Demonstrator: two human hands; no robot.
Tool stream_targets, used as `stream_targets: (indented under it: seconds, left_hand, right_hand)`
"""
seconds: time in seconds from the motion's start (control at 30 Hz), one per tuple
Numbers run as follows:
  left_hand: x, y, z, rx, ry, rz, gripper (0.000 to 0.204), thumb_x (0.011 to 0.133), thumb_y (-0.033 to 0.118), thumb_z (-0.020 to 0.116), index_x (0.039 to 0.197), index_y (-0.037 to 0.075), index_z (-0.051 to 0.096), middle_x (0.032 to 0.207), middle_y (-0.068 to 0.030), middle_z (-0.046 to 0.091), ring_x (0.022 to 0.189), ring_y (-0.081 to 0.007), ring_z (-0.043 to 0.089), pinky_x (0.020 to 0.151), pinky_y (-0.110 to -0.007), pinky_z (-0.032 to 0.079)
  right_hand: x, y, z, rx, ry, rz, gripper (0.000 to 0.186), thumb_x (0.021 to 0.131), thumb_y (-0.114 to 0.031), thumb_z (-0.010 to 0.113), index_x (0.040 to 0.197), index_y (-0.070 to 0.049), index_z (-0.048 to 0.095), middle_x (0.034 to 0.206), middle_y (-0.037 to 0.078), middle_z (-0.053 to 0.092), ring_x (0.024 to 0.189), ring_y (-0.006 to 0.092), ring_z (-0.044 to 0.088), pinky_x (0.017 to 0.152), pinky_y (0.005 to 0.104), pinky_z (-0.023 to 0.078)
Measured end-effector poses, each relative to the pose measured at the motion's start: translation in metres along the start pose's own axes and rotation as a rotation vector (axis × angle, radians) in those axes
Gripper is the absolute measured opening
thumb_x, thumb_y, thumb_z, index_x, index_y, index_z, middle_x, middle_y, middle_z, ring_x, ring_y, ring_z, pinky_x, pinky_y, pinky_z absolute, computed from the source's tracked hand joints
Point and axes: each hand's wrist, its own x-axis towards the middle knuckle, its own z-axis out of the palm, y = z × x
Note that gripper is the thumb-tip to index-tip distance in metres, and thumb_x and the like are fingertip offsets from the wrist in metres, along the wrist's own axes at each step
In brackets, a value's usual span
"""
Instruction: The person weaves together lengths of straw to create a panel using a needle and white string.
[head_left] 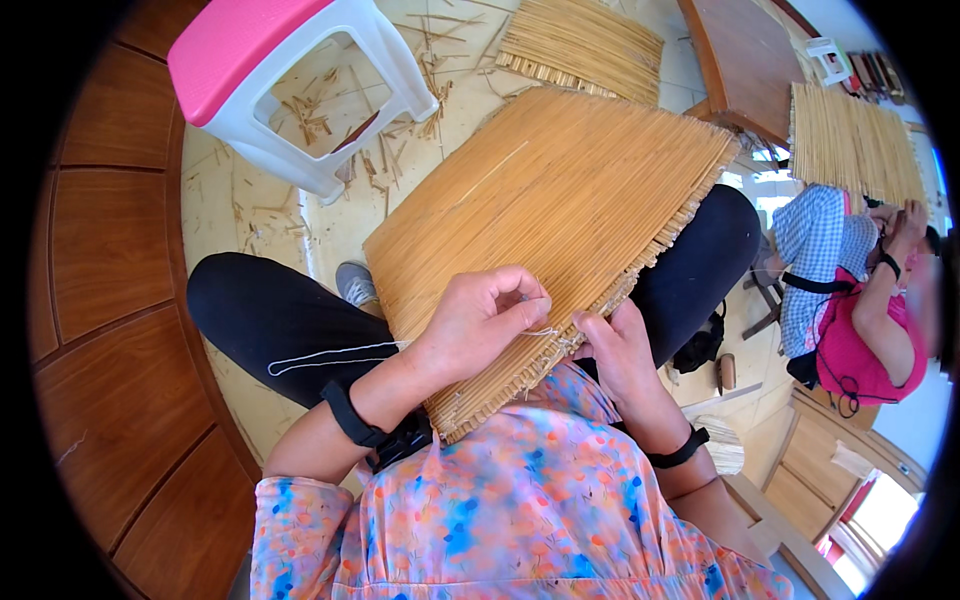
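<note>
Across my thighs lies a large woven straw mat (560, 190), its rough, bundled edge facing me. My left hand (480, 318) is above the mat near that edge, thumb and forefinger pinched together on a white thread. A loop of the thread (325, 358) trails left from the hand over my dark trouser leg, and more of it runs to the mat's edge. Whether a needle is in the pinch is too small to tell. My right hand (618, 342) grips the mat's edge close by, thumb on top and the other fingers partly hidden.
A pink-topped white plastic stool (345, 90) stands at the far left amid scattered straw bits. Another straw mat (585, 50) lies beyond mine, beside a brown wooden table (745, 60). At right, a person in pink (870, 330) handles another mat (855, 145). Wooden panels (115, 210) line the left.
</note>
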Motion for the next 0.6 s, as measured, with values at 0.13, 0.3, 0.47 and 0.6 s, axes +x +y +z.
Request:
stream_targets:
  seconds: [0.13, 0.3, 0.47, 0.6]
  left_hand:
    - [-0.0014, 0.0066, 0.0017, 0.017, -0.009, -0.037, 0.007, 0.094, 0.005, 0.059, 0.093, -0.002, 0.061, 0.085, -0.0036, 0.066, 0.079, -0.0073, 0.063, 0.073, -0.023, 0.052]
    - [-0.0012, 0.0044, 0.0030, 0.065, -0.007, -0.012, 0.006, 0.094, 0.004, 0.059, 0.093, -0.001, 0.061, 0.084, -0.0042, 0.067, 0.079, -0.0076, 0.063, 0.073, -0.023, 0.052]
    - [-0.0012, 0.0040, 0.0010, -0.026, 0.050, 0.057, 0.005, 0.094, 0.004, 0.058, 0.092, -0.001, 0.059, 0.084, -0.0034, 0.066, 0.080, -0.0074, 0.063, 0.073, -0.023, 0.052]
    - [-0.0033, 0.0050, 0.0001, -0.009, 0.005, 0.080, 0.005, 0.094, 0.004, 0.058, 0.092, 0.000, 0.059, 0.084, -0.0033, 0.065, 0.080, -0.0076, 0.063, 0.073, -0.023, 0.052]
  right_hand:
    - [0.0001, -0.0005, -0.0017, -0.001, -0.015, 0.038, 0.023, 0.088, -0.006, 0.052, 0.110, 0.000, 0.056, 0.090, 0.003, 0.062, 0.071, 0.0079, 0.059, 0.056, 0.0231, 0.048]
    - [0.0019, 0.0037, -0.0028, -0.019, -0.008, 0.010, 0.022, 0.088, -0.006, 0.052, 0.108, 0.000, 0.056, 0.089, 0.003, 0.062, 0.069, 0.0074, 0.058, 0.055, 0.0226, 0.047]
    - [-0.0001, 0.0001, -0.0013, 0.032, 0.002, 0.040, 0.022, 0.088, -0.006, 0.052, 0.109, 0.000, 0.056, 0.089, 0.002, 0.061, 0.070, 0.0066, 0.057, 0.056, 0.0226, 0.047]
    - [0.0007, 0.0000, -0.0006, 0.017, -0.015, 0.009, 0.022, 0.088, -0.004, 0.052, 0.109, 0.001, 0.056, 0.089, 0.002, 0.062, 0.071, 0.0070, 0.057, 0.058, 0.0235, 0.048]
